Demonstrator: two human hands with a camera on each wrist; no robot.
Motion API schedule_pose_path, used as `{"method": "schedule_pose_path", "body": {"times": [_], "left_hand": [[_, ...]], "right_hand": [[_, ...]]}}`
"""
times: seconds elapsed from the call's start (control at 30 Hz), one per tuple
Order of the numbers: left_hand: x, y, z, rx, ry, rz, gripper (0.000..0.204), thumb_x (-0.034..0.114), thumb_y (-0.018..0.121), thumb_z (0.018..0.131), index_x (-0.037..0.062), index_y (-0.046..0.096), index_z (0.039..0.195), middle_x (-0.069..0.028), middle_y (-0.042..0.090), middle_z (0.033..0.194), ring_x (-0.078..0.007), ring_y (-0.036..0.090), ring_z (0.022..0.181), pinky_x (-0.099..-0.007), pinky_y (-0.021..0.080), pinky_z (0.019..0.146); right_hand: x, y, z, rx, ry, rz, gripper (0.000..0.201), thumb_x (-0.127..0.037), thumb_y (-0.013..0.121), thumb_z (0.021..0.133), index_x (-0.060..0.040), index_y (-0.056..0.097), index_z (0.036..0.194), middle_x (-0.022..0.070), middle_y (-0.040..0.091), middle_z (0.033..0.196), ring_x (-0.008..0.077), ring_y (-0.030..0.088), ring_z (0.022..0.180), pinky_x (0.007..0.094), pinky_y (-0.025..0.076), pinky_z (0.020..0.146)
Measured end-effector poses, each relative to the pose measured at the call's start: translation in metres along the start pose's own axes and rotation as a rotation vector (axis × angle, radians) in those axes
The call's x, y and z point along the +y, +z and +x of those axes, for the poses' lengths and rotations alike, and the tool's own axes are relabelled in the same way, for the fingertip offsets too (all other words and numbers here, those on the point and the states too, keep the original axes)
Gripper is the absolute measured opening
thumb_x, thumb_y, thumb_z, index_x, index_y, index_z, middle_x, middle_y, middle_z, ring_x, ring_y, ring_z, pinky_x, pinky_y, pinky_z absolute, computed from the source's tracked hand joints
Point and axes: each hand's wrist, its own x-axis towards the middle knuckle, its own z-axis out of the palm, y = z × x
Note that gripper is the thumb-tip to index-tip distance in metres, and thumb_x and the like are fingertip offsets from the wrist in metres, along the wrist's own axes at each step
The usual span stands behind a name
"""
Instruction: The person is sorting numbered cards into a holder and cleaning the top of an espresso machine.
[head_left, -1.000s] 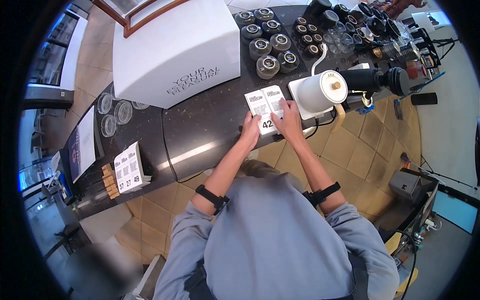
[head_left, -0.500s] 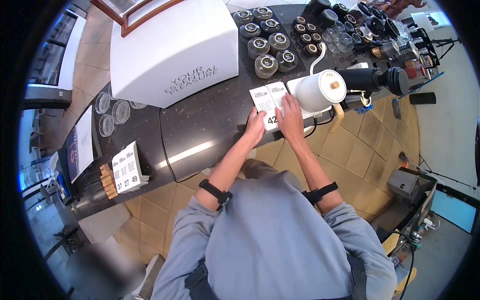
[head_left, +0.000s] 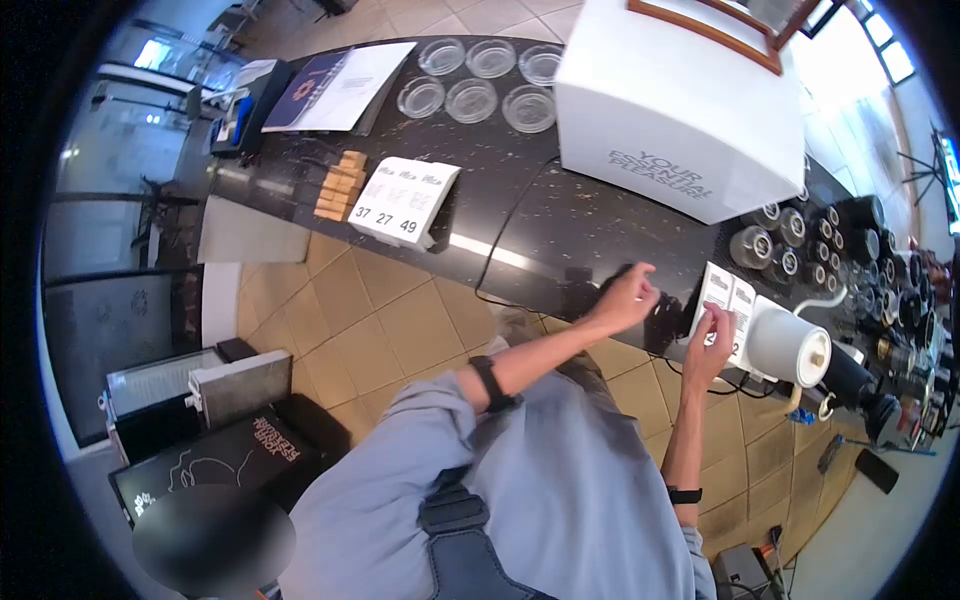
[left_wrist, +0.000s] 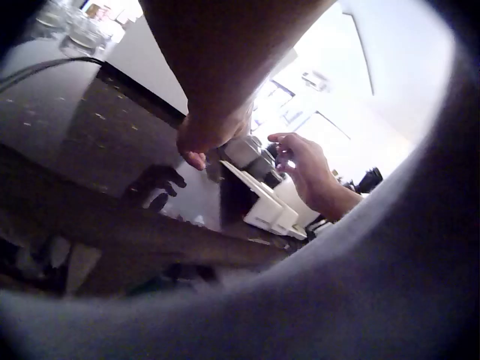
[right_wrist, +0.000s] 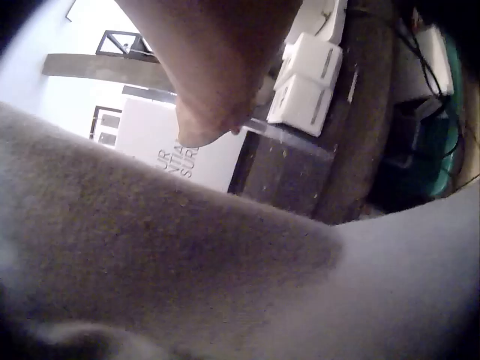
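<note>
On the dark counter stand two white printed cards [head_left: 742,305] side by side, next to a white kettle [head_left: 790,347]. My right hand [head_left: 708,345] is over their lower left part, fingers bent loosely; contact with them cannot be told. In the left wrist view that hand [left_wrist: 311,172] appears raised beside the white card edges [left_wrist: 262,201]. My left hand [head_left: 628,300] hovers over the counter left of the cards, fingers loosely bent, holding nothing. The right wrist view shows my right hand [right_wrist: 206,116] from behind, its fingers mostly hidden.
Cards numbered 37, 27 and 49 [head_left: 405,203] stand farther left beside wooden blocks [head_left: 341,187]. A large white box [head_left: 680,110] is behind, with glass dishes [head_left: 471,100] to its left. A black cable [head_left: 508,225] crosses the counter. Dark-lidded jars [head_left: 751,246] stand at the right.
The head view has swung left, bringing more of the counter's left end into sight. My left hand has come away from the cards, and my right hand's fingers have moved lower on them.
</note>
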Motion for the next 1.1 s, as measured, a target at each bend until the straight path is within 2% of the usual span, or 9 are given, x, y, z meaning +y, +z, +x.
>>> {"method": "schedule_pose_path", "body": {"times": [0.07, 0.2, 0.23, 0.33, 0.53, 0.6, 0.7, 1.03, 1.1], "left_hand": [[-0.014, -0.066, -0.022, 0.060, 0.012, -0.086, 0.024, 0.015, 0.057, 0.094, 0.0021, 0.058, 0.115, -0.0092, 0.066, 0.090, -0.0161, 0.064, 0.081, -0.0306, 0.051, 0.075], [-0.019, -0.191, -0.060, 0.407, 0.038, -0.031, 0.015, 0.007, 0.055, 0.093, 0.0028, 0.066, 0.102, -0.0064, 0.066, 0.087, -0.0139, 0.062, 0.077, -0.0282, 0.049, 0.071], [-0.017, -0.220, -0.072, 0.507, 0.023, 0.034, 0.016, 0.007, 0.054, 0.094, 0.0029, 0.067, 0.102, -0.0066, 0.066, 0.085, -0.0131, 0.061, 0.077, -0.0272, 0.049, 0.071], [-0.050, -0.291, -0.103, 0.705, 0.001, 0.085, 0.015, 0.008, 0.054, 0.096, 0.0022, 0.067, 0.099, -0.0035, 0.068, 0.086, -0.0115, 0.064, 0.080, -0.0253, 0.051, 0.074], [-0.065, -0.347, -0.136, 0.726, 0.009, 0.122, 0.015, 0.005, 0.053, 0.095, 0.0016, 0.067, 0.099, -0.0049, 0.067, 0.086, -0.0120, 0.062, 0.079, -0.0260, 0.049, 0.073], [-0.057, -0.352, -0.138, 0.692, 0.027, 0.097, 0.015, 0.004, 0.053, 0.094, 0.0014, 0.066, 0.100, -0.0067, 0.066, 0.085, -0.0133, 0.061, 0.075, -0.0267, 0.048, 0.069], [-0.050, -0.363, -0.138, 0.645, 0.008, 0.041, 0.014, 0.003, 0.054, 0.092, 0.0008, 0.066, 0.100, -0.0057, 0.065, 0.085, -0.0138, 0.061, 0.074, -0.0274, 0.048, 0.070], [-0.027, -0.386, -0.091, 0.531, 0.105, 0.050, 0.031, 0.007, 0.050, 0.095, -0.0005, 0.056, 0.125, -0.0122, 0.060, 0.103, -0.0209, 0.060, 0.099, -0.0337, 0.049, 0.083], [-0.039, -0.388, -0.078, 0.227, -0.094, -0.020, 0.048, 0.031, 0.038, 0.104, -0.0040, 0.046, 0.136, -0.0181, 0.056, 0.126, -0.0256, 0.055, 0.116, -0.0371, 0.043, 0.099]], "right_hand": [[-0.022, 0.030, -0.005, -0.243, 0.288, 0.239, 0.016, -0.011, 0.054, 0.098, -0.0027, 0.067, 0.102, 0.0012, 0.062, 0.085, 0.0064, 0.052, 0.069, 0.0226, 0.042, 0.062], [-0.053, 0.111, -0.006, -0.714, 0.235, 0.460, 0.021, -0.022, 0.055, 0.099, -0.0071, 0.067, 0.107, 0.0040, 0.068, 0.097, 0.0110, 0.062, 0.084, 0.0255, 0.049, 0.073], [-0.081, 0.123, -0.004, -0.901, 0.432, 0.459, 0.021, -0.023, 0.056, 0.099, -0.0083, 0.065, 0.111, 0.0066, 0.069, 0.100, 0.0129, 0.063, 0.086, 0.0272, 0.052, 0.072], [-0.121, 0.196, -0.023, -1.053, 0.401, 0.752, 0.030, -0.025, 0.055, 0.098, -0.0037, 0.061, 0.118, 0.0096, 0.068, 0.102, 0.0125, 0.063, 0.085, 0.0264, 0.052, 0.071], [-0.226, 0.304, -0.036, -0.942, 0.460, 0.717, 0.046, -0.026, 0.061, 0.094, 0.0025, 0.052, 0.128, 0.0095, 0.065, 0.106, 0.0131, 0.060, 0.091, 0.0294, 0.048, 0.082], [-0.246, 0.332, -0.037, -0.903, 0.565, 0.727, 0.047, -0.020, 0.060, 0.095, 0.0042, 0.045, 0.133, 0.0148, 0.061, 0.121, 0.0204, 0.061, 0.105, 0.0338, 0.050, 0.087], [-0.251, 0.362, -0.043, -0.898, 0.792, 0.886, 0.051, -0.021, 0.063, 0.093, 0.0020, 0.046, 0.135, 0.0112, 0.065, 0.110, 0.0172, 0.061, 0.097, 0.0331, 0.048, 0.082], [-0.253, 0.300, -0.026, -0.862, 0.843, 1.213, 0.034, -0.011, 0.048, 0.101, 0.0032, 0.048, 0.132, 0.0127, 0.062, 0.121, 0.0200, 0.062, 0.109, 0.0347, 0.051, 0.095], [-0.268, 0.277, -0.024, -0.886, 0.777, 1.276, 0.036, -0.011, 0.044, 0.102, 0.0026, 0.045, 0.136, 0.0129, 0.059, 0.126, 0.0201, 0.061, 0.112, 0.0348, 0.050, 0.097]]}}
